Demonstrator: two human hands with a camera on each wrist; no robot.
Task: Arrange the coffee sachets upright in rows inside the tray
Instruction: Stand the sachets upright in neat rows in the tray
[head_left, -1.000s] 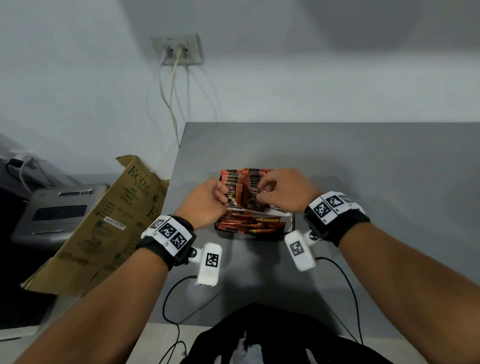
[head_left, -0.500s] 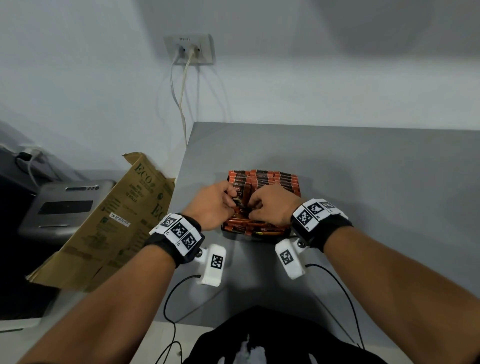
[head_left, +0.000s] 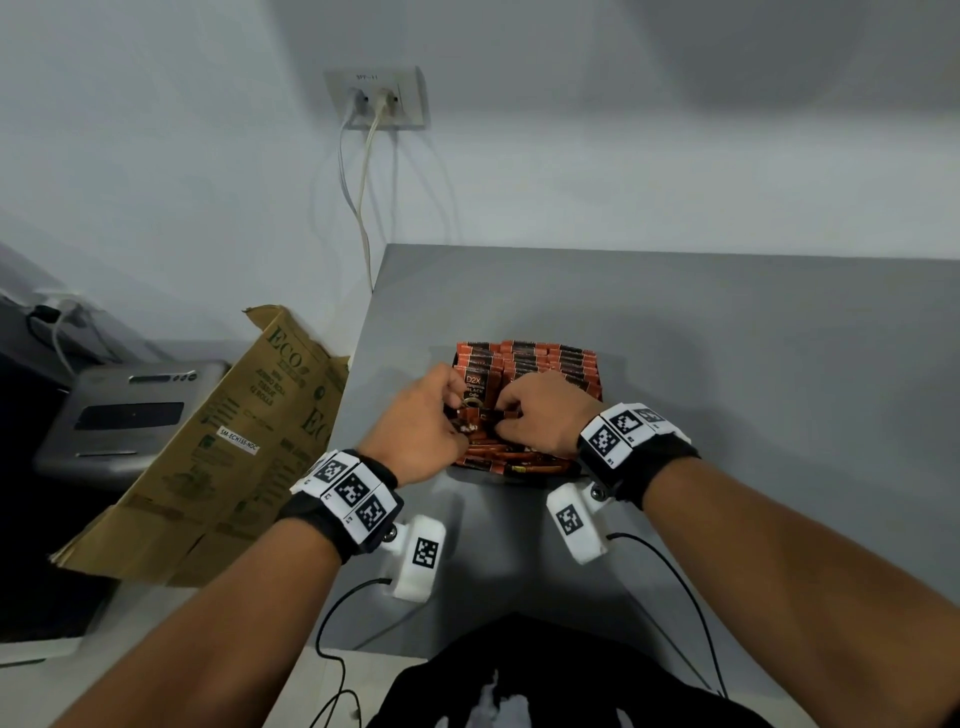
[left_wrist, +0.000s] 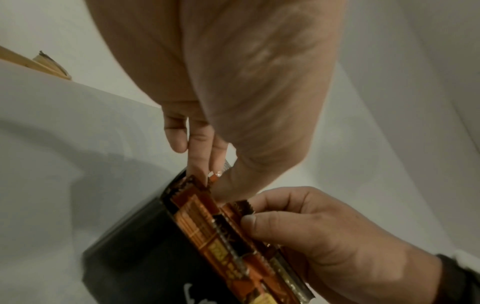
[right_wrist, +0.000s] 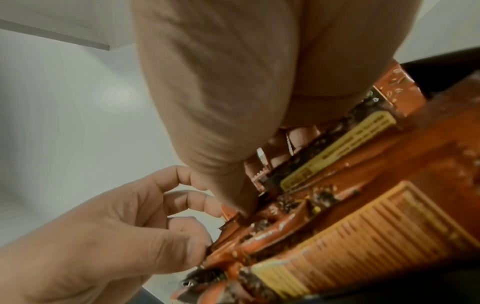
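Both hands over the tray (head_left: 457, 360) near the left edge of the grey table (head_left: 727, 364). Left hand (head_left: 421, 421) & right hand (head_left: 540, 410) – fingers curled, each pinching loose coffee sachets (head_left: 480, 415) at the tray's near-left. Far side: upright rows of sachets (head_left: 550, 358) standing packed. Near side – flat sachets (head_left: 514, 460) lying piled. Cardboard box (head_left: 218, 447) left of table.

Compared with a second earlier, both hands are found nearer the front edge of the tray (head_left: 586, 468). The left hand (head_left: 421, 426) and the right hand (head_left: 540, 410) are brought closer together over the tray's middle, and a flat-lying sachet (head_left: 480, 414) is now pinched between them, where upright sachets (head_left: 545, 358) at the tray's far end were gripped before.
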